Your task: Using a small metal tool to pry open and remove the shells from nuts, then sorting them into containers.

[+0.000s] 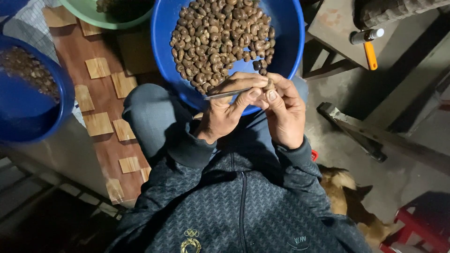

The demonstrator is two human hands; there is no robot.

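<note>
Head view: left hand point(224, 112) pinching blade point(227, 94), right hand point(283, 110) pinching nut point(269, 85), over basin rim point(197, 100)

You have a single view, from the camera on your head, pointing steeply down over your own chest and lap. It sits close: your jacket front fills the bottom edge of the picture, and your left hand point(225, 112) and right hand point(283, 115) meet near the centre, over the near rim of the blue basin point(164, 28) resting on your knees. The far rim of that basin runs out of the top edge. A second blue basin point(61, 89) is cut by the left edge, and the floor point(412, 173) fills the right side. No other view shares this scene.
</note>
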